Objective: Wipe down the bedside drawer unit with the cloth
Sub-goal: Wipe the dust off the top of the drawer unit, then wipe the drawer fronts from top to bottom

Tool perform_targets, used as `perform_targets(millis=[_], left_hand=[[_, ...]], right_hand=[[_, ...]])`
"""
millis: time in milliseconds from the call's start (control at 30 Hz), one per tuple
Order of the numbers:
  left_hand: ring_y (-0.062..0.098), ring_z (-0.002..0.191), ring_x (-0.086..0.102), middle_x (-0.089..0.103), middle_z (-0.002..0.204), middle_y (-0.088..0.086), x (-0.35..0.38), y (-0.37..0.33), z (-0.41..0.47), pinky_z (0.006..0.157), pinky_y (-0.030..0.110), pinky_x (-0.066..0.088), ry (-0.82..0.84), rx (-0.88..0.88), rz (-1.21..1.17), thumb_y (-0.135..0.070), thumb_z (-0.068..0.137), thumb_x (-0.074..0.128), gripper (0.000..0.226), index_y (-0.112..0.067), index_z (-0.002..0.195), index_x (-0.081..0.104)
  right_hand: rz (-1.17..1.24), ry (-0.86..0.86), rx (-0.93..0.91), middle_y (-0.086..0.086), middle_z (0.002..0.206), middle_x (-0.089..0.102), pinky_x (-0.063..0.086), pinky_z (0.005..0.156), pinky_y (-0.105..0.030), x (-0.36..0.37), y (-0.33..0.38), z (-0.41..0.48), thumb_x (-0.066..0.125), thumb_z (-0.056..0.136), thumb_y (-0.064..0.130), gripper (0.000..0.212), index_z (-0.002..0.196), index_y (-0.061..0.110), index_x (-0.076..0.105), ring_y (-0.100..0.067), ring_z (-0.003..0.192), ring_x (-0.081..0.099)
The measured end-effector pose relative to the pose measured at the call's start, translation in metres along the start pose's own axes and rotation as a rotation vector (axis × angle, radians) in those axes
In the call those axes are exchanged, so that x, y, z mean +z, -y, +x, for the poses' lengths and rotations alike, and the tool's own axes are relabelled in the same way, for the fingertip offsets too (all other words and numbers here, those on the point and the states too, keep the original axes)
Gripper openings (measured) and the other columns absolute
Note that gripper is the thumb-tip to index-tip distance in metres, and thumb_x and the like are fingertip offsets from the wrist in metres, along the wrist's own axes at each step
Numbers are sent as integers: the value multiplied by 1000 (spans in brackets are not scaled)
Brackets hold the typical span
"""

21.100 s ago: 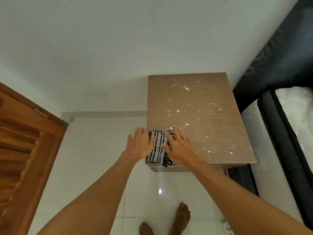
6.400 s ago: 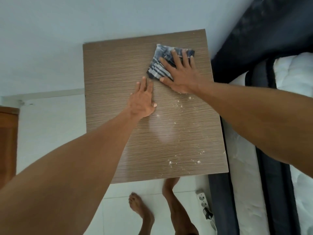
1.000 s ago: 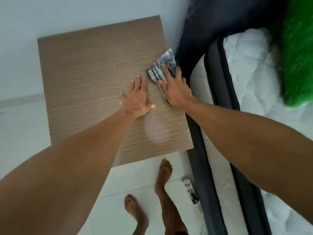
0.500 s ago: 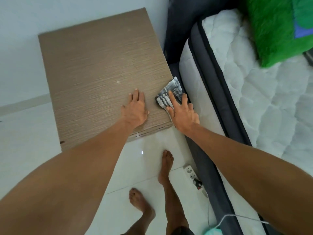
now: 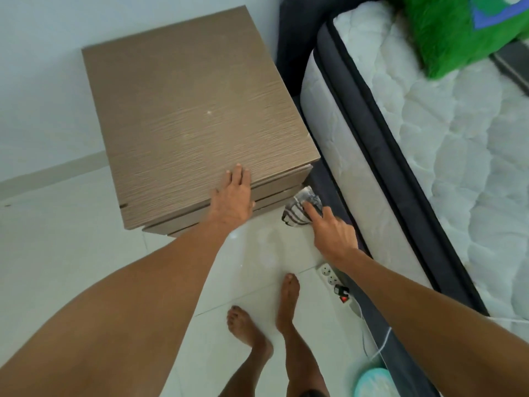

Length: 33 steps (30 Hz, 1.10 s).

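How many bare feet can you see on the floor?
2. One foot stands on the white tiles beside the power strip; the other foot is just left of it, nearer the camera. Neither is hidden.

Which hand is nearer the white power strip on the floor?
Right. The right hand, holding the striped cloth, is close beside the white power strip; the left hand rests on the brown wooden drawer unit.

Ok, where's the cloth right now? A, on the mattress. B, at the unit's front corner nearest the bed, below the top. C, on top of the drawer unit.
B: the right hand holds the cloth against the drawer unit's front corner, below its top.
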<state>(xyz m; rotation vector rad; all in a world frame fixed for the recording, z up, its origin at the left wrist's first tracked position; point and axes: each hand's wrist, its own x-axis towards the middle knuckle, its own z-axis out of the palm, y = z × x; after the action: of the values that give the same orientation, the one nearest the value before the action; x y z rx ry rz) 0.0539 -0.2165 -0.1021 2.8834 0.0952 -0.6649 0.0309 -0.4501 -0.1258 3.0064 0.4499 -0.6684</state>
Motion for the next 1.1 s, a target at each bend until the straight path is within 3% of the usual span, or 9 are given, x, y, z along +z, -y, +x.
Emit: perform_targets(millis=[100,267,367,467,533,633,700,933,1100], left_hand=[[33,147,7,1,162,10,6,0,-10,109,58,33,-23,15,-2,-29,93,58,79,-8,152,9],[32,148,7,1,162,10,9,1,-18,112,58,28,-25,4,-20,-27,94,58,77,-9,152,12],[32,148,7,3,162,11,9,2,-16,110,57,30,-49,12,1,-29,93,58,76,-8,151,14],[33,148,8,3,162,11,9,0,-10,109,57,32,-67,10,16,-30,93,59,73,-8,150,17],[32,148,9,3,162,10,9,-3,-4,109,57,33,-84,10,24,-30,93,59,73,-9,149,17],[32,148,10,5,161,10,10,-8,5,109,56,33,-103,12,28,-31,92,60,74,-9,148,18],[33,148,9,5,161,11,10,-12,7,109,57,31,-103,17,31,-32,92,60,75,-10,149,17],[33,148,9,6,161,11,12,-20,-11,110,59,31,-77,27,20,-33,92,60,77,-7,150,16],[31,148,9,8,161,10,18,-16,-39,111,58,28,-73,-5,-12,-33,93,58,78,-8,152,14]], right_hand=[[154,-124,98,-13,121,52,38,60,-36,-3,2,-2,46,100,18,55,149,30,25,-34,89,63],[447,-322,209,-17,126,51,48,81,-50,-42,2,35,45,100,27,48,146,26,30,-42,104,59],[472,-434,219,-16,135,44,49,85,-52,-71,0,65,45,100,23,48,147,22,31,-43,108,58],[421,-516,218,-17,139,37,49,80,-48,-95,0,92,48,99,19,49,146,20,31,-40,105,59],[325,-472,180,-17,138,35,47,79,-47,-104,1,107,49,98,17,48,143,18,34,-40,105,57],[180,-251,139,-14,133,42,47,80,-44,-100,-2,120,50,96,17,39,135,15,44,-38,106,58],[217,-173,192,-13,125,52,51,86,-45,-93,-4,116,48,96,21,34,129,14,50,-36,106,59],[263,-127,284,-10,108,60,52,77,-39,-83,-16,81,54,94,21,29,121,11,54,-29,96,62],[277,-89,395,-6,91,55,48,69,-34,-72,-17,55,55,94,22,22,113,11,58,-23,82,57]])
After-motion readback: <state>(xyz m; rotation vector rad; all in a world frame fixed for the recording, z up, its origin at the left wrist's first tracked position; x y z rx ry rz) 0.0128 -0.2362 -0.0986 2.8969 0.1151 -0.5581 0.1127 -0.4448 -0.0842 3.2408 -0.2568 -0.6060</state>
